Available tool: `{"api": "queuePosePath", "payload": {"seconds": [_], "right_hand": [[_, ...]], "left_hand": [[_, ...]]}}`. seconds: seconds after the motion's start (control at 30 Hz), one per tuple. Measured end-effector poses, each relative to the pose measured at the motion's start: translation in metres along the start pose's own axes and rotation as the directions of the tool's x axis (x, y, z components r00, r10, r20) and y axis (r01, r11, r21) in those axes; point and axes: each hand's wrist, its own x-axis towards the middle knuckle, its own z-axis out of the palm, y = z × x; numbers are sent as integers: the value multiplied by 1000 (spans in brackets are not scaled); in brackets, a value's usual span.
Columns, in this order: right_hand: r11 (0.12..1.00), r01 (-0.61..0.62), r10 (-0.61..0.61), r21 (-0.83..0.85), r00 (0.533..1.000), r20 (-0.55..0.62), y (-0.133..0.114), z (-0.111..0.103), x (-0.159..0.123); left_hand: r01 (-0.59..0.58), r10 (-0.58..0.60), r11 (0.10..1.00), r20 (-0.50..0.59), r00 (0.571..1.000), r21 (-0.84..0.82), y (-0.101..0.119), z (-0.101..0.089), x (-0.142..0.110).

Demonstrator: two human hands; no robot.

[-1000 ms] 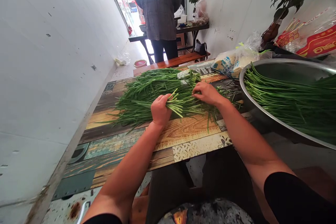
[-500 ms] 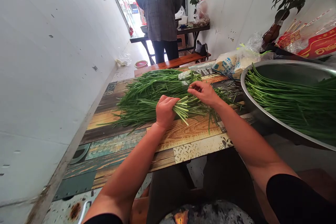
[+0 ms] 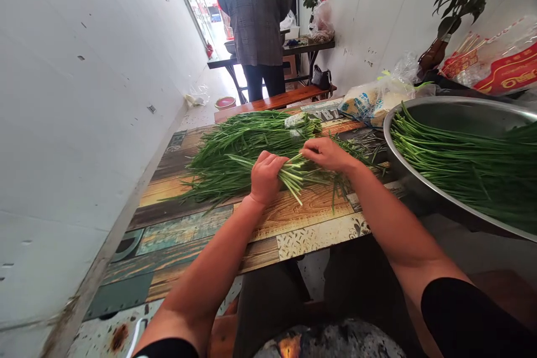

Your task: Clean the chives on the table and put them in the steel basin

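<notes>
My left hand (image 3: 265,179) is wrapped round a small bunch of garlic chives (image 3: 293,180), its pale cut ends poking out to the right. At the upper edge of those ends, the thumb and fingertips of my right hand (image 3: 326,155) pinch together on a thin chive stem; the exact grip is small in view. Behind both hands lies a big heap of chives (image 3: 235,145), leaves to the left. A whitish wrapping band (image 3: 294,121) goes round part of it. Loose scraps (image 3: 371,142) are scattered to the right of my right hand.
A steel basin (image 3: 389,140) of chives (image 3: 453,162) stands at the right. Behind it are a plastic bag (image 3: 364,102) and a potted plant (image 3: 451,25). The patterned table (image 3: 184,229) runs near the left wall. A person (image 3: 258,17) stands beyond a bench (image 3: 277,102).
My left hand has moved slightly right with its bunch. My right hand, a little apart from the bunch before, has come down to the stem ends.
</notes>
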Motion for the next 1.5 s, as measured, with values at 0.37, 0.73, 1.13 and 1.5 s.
{"api": "queuePosePath", "payload": {"seconds": [0.37,0.73,1.13,1.5], "right_hand": [[946,-86,108,-312,993,55,40,-14,-4],[930,113,-94,-349,993,69,34,-3,-2],[905,192,-128,-379,974,186,34,5,-3],[993,112,-113,-21,992,-59,14,0,-2]], "left_hand": [[174,-171,985,-179,969,4,-10,3,-3],[233,-238,971,-146,960,-49,-7,3,-4],[198,-202,979,-91,975,-43,-9,6,-7],[133,-132,990,13,991,-48,-5,2,-4]]}}
